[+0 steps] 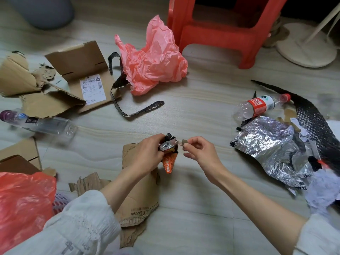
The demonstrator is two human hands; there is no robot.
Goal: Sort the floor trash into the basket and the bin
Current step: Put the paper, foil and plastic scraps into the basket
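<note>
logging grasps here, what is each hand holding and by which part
Left hand grips a crumpled orange snack wrapper around its upper, foil-lined end. Right hand pinches a small grey-brown scrap between thumb and fingertips.

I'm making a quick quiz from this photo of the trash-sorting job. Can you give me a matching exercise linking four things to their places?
Things:
1. snack wrapper
2. pink bag
3. red-label bottle
4. shipping label

Places:
A. stuck on a flattened cardboard box
B. on the floor before the red stool
C. held in the left hand
D. just beyond the foil bag

Pairs: 1-C, 2-B, 3-D, 4-A
</note>
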